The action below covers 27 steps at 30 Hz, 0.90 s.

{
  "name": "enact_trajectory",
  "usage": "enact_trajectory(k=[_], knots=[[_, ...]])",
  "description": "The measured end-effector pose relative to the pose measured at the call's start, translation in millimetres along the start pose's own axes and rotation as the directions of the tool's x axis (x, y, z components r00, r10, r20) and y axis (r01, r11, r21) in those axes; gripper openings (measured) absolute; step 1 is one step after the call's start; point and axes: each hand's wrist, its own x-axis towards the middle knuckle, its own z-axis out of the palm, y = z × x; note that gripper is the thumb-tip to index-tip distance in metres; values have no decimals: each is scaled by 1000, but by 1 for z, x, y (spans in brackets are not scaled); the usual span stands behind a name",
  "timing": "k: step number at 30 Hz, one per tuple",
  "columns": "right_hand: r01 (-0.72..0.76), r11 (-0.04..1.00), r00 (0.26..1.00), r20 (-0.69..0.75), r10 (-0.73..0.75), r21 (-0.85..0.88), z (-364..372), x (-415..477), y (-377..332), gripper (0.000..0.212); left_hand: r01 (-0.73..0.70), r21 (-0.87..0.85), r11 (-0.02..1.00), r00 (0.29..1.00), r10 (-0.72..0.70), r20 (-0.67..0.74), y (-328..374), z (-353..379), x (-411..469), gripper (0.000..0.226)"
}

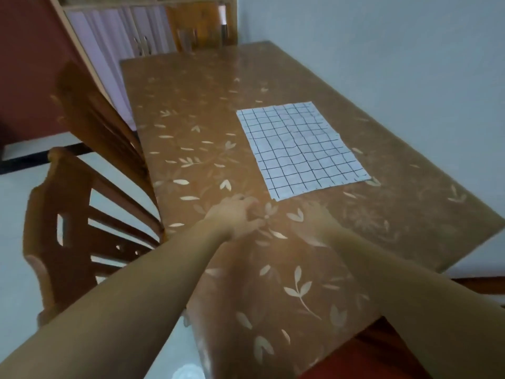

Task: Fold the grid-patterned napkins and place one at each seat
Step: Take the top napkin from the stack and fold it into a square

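Observation:
A white napkin with a black grid (pixel 302 149) lies spread flat on the table (pixel 191 110), right of its middle. It looks like more than one layer, with an offset edge on the right. Both my arms reach over the near end of the table. My left hand (pixel 236 214) hovers just short of the napkin's near left corner, fingers loosely curled and holding nothing. My right hand (pixel 314 217) is motion-blurred, just below the napkin's near edge, with nothing in it.
The table wears a brown cloth with pale leaf prints. Two wooden chairs (pixel 90 214) stand along its left side and another chair (pixel 202 26) at the far end. A pale wall runs close along the right side. A cabinet with curtains stands at the back left.

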Motion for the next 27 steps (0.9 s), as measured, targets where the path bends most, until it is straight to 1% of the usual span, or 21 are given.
enact_trajectory(k=[4, 8, 10, 13, 14, 18, 20, 23, 27], knots=[[29, 992, 1000, 16, -27, -127, 12, 51, 13, 65, 70, -13, 997, 997, -70, 16, 1, 13, 30, 49], [60, 977, 998, 33, -54, -205, 19, 85, 23, 69, 87, -37, 995, 996, -87, 7, 11, 18, 51, 56], [77, 972, 996, 53, -67, -222, 24, 100, 28, 72, 103, -72, 992, 995, -102, 17, 13, 20, 61, 64], [95, 955, 994, 71, -78, -280, 32, 119, 34, 75, 115, -129, 985, 993, -113, 21, 14, 25, 70, 88], [94, 952, 994, 76, -75, -291, 35, 124, 35, 77, 116, -130, 985, 993, -114, 24, 13, 27, 72, 89], [113, 935, 993, 57, -100, -335, 43, 131, 38, 78, 117, -56, 992, 991, -113, 66, 7, 32, 77, 70], [123, 928, 992, 22, -123, -352, 47, 130, 39, 79, 121, -56, 991, 990, -116, 79, 4, 34, 79, 66], [117, 926, 991, -14, -130, -359, 50, 129, 40, 81, 125, -51, 991, 990, -121, 72, 2, 40, 81, 54], [122, 934, 990, -31, -141, -337, 49, 125, 41, 80, 100, -47, 994, 993, -97, 65, 1, 49, 82, 52]])
